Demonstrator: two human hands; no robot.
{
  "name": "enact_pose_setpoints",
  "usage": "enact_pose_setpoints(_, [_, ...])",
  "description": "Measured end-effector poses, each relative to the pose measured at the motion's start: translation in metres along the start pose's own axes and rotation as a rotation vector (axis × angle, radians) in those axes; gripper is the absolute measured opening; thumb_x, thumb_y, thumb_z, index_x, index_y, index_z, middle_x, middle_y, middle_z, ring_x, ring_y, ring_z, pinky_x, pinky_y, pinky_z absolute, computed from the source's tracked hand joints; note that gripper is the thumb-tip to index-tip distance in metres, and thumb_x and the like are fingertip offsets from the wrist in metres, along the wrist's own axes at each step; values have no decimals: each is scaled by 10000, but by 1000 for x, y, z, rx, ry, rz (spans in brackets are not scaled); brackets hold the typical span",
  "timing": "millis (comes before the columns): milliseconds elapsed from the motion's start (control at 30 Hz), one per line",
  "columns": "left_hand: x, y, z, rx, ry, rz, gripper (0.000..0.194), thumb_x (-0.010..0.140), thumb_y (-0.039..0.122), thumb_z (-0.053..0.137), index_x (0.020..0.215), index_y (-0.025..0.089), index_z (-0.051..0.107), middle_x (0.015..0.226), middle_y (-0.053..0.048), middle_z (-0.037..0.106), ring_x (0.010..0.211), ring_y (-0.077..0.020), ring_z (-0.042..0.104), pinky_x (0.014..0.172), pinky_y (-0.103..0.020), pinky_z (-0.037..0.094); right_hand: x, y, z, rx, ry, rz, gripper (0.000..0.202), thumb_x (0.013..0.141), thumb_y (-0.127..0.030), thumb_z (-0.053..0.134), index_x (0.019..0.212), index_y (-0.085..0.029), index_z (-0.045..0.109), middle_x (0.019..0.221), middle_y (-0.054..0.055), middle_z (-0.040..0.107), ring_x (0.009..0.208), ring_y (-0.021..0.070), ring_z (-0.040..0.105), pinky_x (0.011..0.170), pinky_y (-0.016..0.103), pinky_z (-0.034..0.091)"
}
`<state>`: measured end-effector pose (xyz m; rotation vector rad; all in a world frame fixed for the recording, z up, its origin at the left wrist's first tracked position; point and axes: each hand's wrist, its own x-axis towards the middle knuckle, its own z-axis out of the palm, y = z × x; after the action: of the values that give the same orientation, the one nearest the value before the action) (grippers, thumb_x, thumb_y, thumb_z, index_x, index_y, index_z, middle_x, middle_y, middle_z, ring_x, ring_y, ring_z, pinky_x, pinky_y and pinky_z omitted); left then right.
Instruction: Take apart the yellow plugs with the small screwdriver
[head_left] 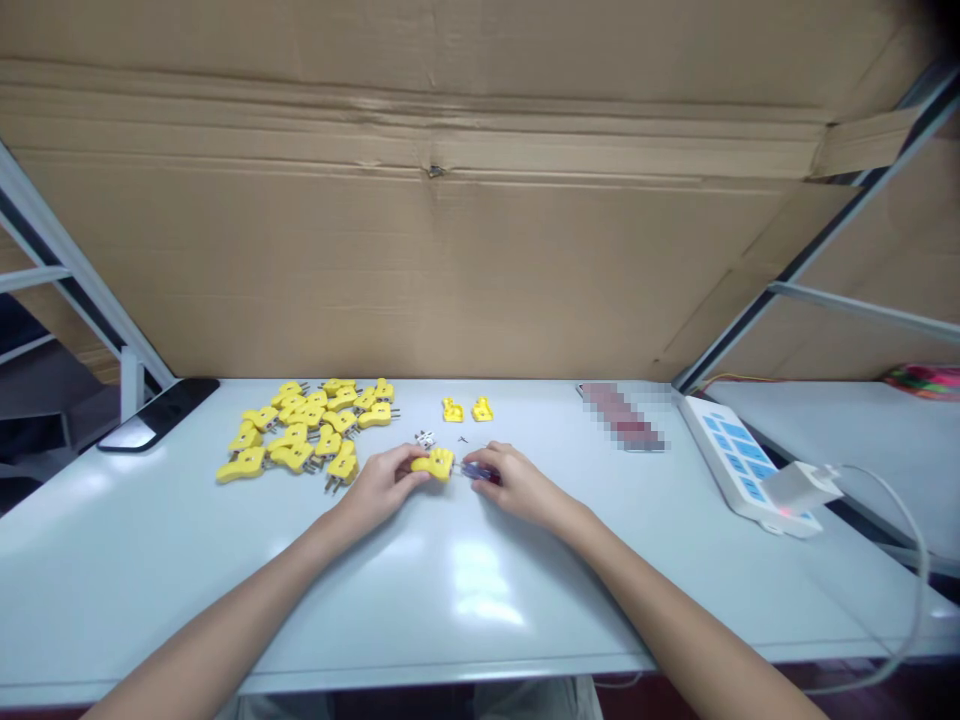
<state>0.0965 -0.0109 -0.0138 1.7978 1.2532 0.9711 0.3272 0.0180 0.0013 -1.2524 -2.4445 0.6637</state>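
Note:
My left hand (385, 486) grips a yellow plug (435, 464) between thumb and fingers at the middle of the table. Closed around a screwdriver with a dark translucent handle (478, 471) is my right hand (517, 482). The screwdriver's shaft points left at the plug's end; whether the tip touches a screw is too small to tell. Just beyond the plug lie small metal parts (425, 438) and a few tiny dark screws (463, 440). Two yellow shell halves (452, 410) rest farther back, side by side.
Several yellow plugs with metal pins (307, 410) lie grouped at the left. A black phone-like slab (159, 415) is at the far left. Back right is a blurred reddish flat object (622, 415). A white power strip (739, 465) holds a charger (802, 487) with a cable. Cardboard (450, 270) walls the back.

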Motion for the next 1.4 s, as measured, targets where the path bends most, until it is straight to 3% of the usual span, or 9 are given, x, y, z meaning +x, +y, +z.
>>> enact_pose_setpoints(167, [-5, 6, 1, 233, -35, 226, 162, 898, 229, 518, 1019, 207, 622, 1002, -57, 681, 931, -204, 644, 841, -320, 502, -1, 3, 1, 32, -4, -30, 313, 827, -96, 599, 1128, -171, 634, 996, 102, 637, 985, 227, 576, 861, 367, 476])
enact_pose_setpoints(567, [-7, 13, -5, 128, -63, 183, 234, 917, 211, 471, 1113, 232, 598, 1106, -45, 688, 978, -197, 655, 862, -316, 502, -6, -6, -18, 313, -12, -191, 312, 826, -159, 568, 1116, -235, 653, 1181, 80, 636, 1152, 246, 541, 1000, 454, 406])
enact_pose_setpoints(667, [-8, 14, -5, 120, 0, 240, 229, 914, 210, 482, 1093, 223, 623, 1148, -68, 668, 1064, -214, 624, 937, -348, 480, -7, -12, -22, 511, -20, -158, 277, 837, -241, 562, 1094, -207, 658, 1143, 90, 653, 1079, 237, 589, 954, 439, 439])
enact_pose_setpoints(767, [-9, 11, -6, 157, 57, 374, 212, 917, 224, 503, 1053, 225, 666, 1105, -88, 646, 1059, -220, 607, 941, -366, 475, -7, -18, -20, 787, -65, -31, 252, 864, -376, 551, 962, -184, 682, 946, 71, 686, 892, 201, 643, 867, 394, 487])
enact_pose_setpoints(933, [-9, 5, -5, 162, 67, 497, 229, 949, 264, 486, 1056, 246, 688, 985, -71, 612, 938, -187, 612, 836, -323, 511, -9, -28, -11, 1280, -347, 161, 293, 776, -447, 681, 896, -185, 629, 860, 40, 677, 755, 180, 673, 797, 392, 521])
enact_pose_setpoints(1033, [-9, 7, -2, 122, 73, 411, 248, 946, 296, 488, 1102, 256, 676, 1018, -70, 612, 935, -189, 611, 830, -324, 512, -9, -33, -4, 1415, -338, 202, 329, 731, -362, 740, 996, -198, 637, 949, 55, 693, 788, 176, 677, 859, 399, 500])
enact_pose_setpoints(1167, [-8, 14, 7, -20, 136, 43, 376, 914, 385, 511, 1230, 197, 591, 1039, -88, 651, 802, -185, 635, 772, -336, 531, -8, -38, 5, 1392, -179, 170, 361, 706, -302, 762, 1040, -188, 687, 1049, 81, 689, 919, 198, 651, 954, 391, 451])
enact_pose_setpoints(1300, [-8, 17, 15, -273, -7, -158, 482, 848, 505, 568, 1120, 113, 635, 874, -96, 698, 716, -200, 653, 688, -322, 541, -7, -39, 15, 1318, -53, 237, 395, 636, -311, 821, 990, -185, 701, 1014, 87, 706, 927, 221, 657, 963, 426, 441])
enact_pose_setpoints(1400, [-9, 21, 15, -388, -74, -206, 505, 739, 485, 701, 1090, 126, 648, 971, -106, 708, 776, -218, 672, 731, -323, 533, -7, -37, 20, 1289, -12, 275, 441, 580, -331, 859, 959, -183, 688, 913, 67, 720, 838, 204, 676, 911, 424, 470])
